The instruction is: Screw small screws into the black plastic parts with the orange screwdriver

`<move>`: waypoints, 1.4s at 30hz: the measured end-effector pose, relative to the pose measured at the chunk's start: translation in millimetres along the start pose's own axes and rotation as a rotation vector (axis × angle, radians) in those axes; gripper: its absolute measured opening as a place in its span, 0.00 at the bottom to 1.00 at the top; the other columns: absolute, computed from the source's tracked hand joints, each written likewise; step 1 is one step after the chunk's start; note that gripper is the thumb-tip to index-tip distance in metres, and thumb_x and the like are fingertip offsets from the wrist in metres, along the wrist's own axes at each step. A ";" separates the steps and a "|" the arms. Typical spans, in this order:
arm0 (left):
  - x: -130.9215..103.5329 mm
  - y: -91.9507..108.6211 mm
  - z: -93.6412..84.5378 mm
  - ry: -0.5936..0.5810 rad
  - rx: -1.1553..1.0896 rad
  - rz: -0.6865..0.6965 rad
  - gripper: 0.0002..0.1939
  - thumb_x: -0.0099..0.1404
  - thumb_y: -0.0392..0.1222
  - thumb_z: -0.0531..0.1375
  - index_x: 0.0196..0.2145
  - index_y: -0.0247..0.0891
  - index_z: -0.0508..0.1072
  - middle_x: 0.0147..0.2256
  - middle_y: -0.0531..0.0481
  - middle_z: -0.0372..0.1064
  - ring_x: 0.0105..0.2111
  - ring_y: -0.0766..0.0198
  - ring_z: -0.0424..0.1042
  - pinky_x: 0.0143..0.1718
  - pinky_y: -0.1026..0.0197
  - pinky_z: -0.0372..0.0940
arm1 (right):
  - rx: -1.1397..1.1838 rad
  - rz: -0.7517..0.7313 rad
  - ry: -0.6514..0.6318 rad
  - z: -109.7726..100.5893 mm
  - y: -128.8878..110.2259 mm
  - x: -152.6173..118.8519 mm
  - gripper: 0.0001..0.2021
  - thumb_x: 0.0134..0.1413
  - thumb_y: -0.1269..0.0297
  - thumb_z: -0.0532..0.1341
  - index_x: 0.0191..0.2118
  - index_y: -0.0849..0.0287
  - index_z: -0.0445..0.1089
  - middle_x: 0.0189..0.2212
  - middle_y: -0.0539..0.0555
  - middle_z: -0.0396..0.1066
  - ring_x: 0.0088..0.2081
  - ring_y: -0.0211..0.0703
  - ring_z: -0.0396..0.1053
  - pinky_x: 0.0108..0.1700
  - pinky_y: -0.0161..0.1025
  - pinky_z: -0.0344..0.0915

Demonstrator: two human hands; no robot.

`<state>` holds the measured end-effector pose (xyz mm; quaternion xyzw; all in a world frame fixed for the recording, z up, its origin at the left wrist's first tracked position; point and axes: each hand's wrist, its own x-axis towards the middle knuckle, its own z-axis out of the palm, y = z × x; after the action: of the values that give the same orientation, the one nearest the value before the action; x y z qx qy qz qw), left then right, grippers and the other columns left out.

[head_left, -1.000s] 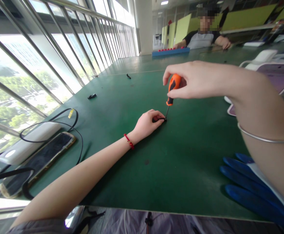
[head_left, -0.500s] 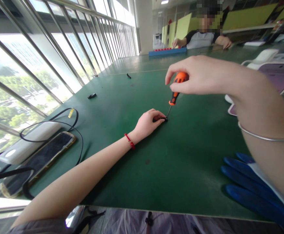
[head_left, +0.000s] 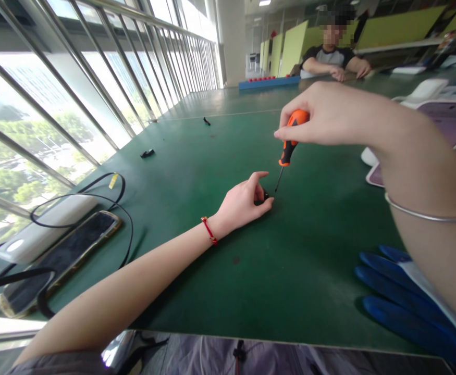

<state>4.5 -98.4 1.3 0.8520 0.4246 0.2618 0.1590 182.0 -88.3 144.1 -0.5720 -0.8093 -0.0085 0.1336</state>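
My right hand (head_left: 331, 112) grips a screwdriver (head_left: 289, 148) by its orange and black handle. Its thin shaft slants down to the left, and the tip stops just right of my left hand, apart from the black part. Low over the green table (head_left: 313, 234), my left hand (head_left: 241, 202) has its index finger lifted and its thumb stretched out. A small black part (head_left: 266, 196) lies within its curled fingers, mostly hidden by them, so its exact kind does not show.
Two small black pieces, one (head_left: 147, 153) nearer and one (head_left: 206, 121) farther, lie on the table. At left are a phone (head_left: 67, 255), a white device (head_left: 51, 224) and cables. Blue gloves (head_left: 403, 297) lie at right. Across the table sits a person (head_left: 329, 57) near a blue rack (head_left: 267, 82).
The screwdriver tip has come off the black part and shifted slightly right. My left index finger has lifted and the thumb has spread. The person opposite drew a hand back from the rack.
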 end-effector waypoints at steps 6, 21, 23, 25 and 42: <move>3.4 -5.6 -1.0 0.139 0.070 0.030 0.13 0.59 0.34 0.55 0.41 0.37 0.73 0.39 0.48 0.72 0.41 0.59 0.69 0.46 0.57 0.64 | 0.015 -0.023 0.042 3.9 0.8 0.0 0.13 0.51 0.52 0.58 0.30 0.56 0.73 0.21 0.54 0.62 0.25 0.39 0.57 0.29 0.39 0.51; 10.0 -18.2 0.1 0.038 -0.026 -0.018 0.09 0.62 0.41 0.59 0.37 0.40 0.79 0.37 0.51 0.75 0.43 0.58 0.68 0.51 0.55 0.62 | 0.058 -0.037 0.066 8.0 -0.6 1.1 0.11 0.51 0.57 0.59 0.30 0.56 0.75 0.23 0.50 0.65 0.26 0.35 0.58 0.32 0.36 0.53; 10.0 -18.2 0.1 0.039 -0.035 -0.016 0.09 0.62 0.41 0.59 0.37 0.40 0.79 0.36 0.51 0.75 0.42 0.59 0.68 0.50 0.55 0.62 | 0.054 -0.032 0.062 8.6 0.1 1.9 0.11 0.51 0.57 0.59 0.30 0.56 0.75 0.23 0.51 0.64 0.26 0.35 0.58 0.33 0.37 0.53; 9.9 -18.2 0.3 0.041 -0.041 -0.018 0.09 0.62 0.41 0.59 0.37 0.41 0.79 0.36 0.51 0.75 0.41 0.59 0.68 0.49 0.55 0.62 | 0.052 -0.025 0.056 8.7 0.9 2.4 0.11 0.51 0.57 0.59 0.30 0.56 0.75 0.22 0.51 0.64 0.26 0.35 0.57 0.32 0.37 0.52; 10.1 -17.5 -1.7 0.014 -0.071 -0.024 0.09 0.63 0.43 0.59 0.37 0.41 0.79 0.38 0.51 0.77 0.41 0.59 0.69 0.49 0.55 0.62 | 0.077 -0.050 0.006 6.7 2.4 1.8 0.16 0.47 0.53 0.60 0.40 0.55 0.71 0.32 0.51 0.69 0.29 0.37 0.60 0.32 0.37 0.55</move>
<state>-2.6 -79.8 -2.8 0.8388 0.4265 0.2807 0.1892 182.3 -84.6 137.7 -0.5461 -0.8226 0.0175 0.1574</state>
